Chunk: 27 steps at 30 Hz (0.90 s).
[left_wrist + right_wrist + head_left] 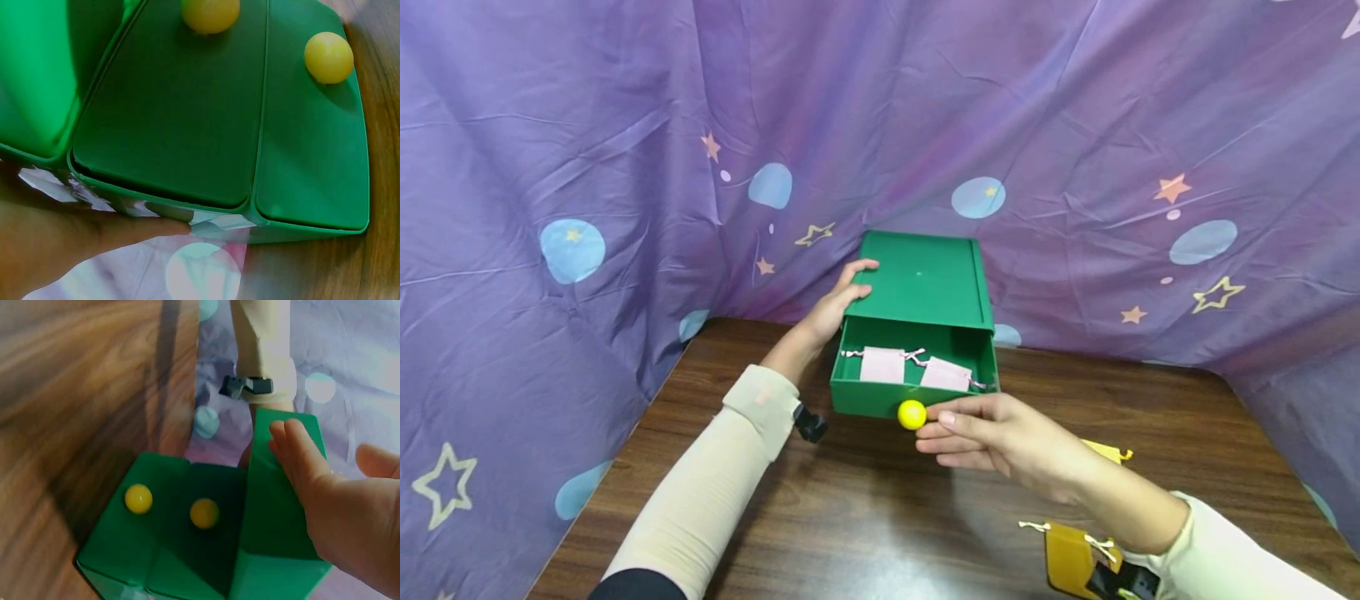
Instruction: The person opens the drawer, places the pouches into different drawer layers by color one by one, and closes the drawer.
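A green drawer cabinet (925, 275) stands against the curtain with its top drawer (865, 398) pulled out. Two pale pink drawstring pouches (882, 365) lie inside. My left hand (831, 308) rests on the cabinet's left top edge; in the left wrist view one straight finger (144, 228) lies along the side. At the drawer's front, my right hand (992, 433) has extended fingertips right at the round yellow knob (912, 414). The right wrist view shows its straight fingers (303, 447) over the protruding drawer (278, 506), thumb apart, that knob hidden.
Two lower drawers are closed, each with a yellow knob (329, 57). A mustard drawstring pouch (1067, 558) lies on the wooden table (865, 508) beneath my right forearm, and a yellow pouch (1101, 451) shows behind it. A purple starry curtain (887, 125) hangs behind the cabinet.
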Each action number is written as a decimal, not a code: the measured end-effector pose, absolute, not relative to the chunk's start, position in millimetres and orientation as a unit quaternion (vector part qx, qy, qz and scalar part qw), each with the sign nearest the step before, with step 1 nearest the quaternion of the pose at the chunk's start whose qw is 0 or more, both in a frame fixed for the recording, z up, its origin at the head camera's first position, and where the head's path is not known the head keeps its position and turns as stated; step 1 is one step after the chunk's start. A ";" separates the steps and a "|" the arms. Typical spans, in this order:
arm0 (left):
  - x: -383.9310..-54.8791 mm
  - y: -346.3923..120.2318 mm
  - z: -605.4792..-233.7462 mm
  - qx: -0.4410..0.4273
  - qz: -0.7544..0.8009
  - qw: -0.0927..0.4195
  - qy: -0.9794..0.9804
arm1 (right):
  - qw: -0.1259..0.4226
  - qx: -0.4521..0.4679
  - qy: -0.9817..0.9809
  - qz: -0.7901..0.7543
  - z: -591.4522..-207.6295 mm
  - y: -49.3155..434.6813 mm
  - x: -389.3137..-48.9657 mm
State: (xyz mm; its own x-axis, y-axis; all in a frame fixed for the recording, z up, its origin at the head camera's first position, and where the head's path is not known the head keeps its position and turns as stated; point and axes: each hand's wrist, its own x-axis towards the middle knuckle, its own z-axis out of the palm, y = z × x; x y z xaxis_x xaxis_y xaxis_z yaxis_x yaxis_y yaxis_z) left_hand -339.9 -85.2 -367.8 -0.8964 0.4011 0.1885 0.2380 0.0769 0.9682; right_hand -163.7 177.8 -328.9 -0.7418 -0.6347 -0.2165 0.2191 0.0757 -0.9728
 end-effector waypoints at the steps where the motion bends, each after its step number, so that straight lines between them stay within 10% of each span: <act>1: -339.9 -85.3 -367.7 0.219 0.642 0.061 0.732 | 0.319 -0.153 0.655 -0.668 -330.3 177.0 -162.6; 27: -339.4 -83.6 -367.4 0.215 0.652 0.061 0.725 | 0.268 -0.050 0.548 -0.791 -377.0 140.3 -156.4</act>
State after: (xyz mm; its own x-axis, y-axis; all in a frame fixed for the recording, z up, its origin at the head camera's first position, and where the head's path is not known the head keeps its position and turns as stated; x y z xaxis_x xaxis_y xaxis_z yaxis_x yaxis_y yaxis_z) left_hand -339.4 -83.6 -367.4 -0.9003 0.3908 0.1916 0.2315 0.0573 0.9711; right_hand -156.4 140.3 -377.0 -0.8516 -0.4785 -0.2141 0.3684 -0.2557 -0.8938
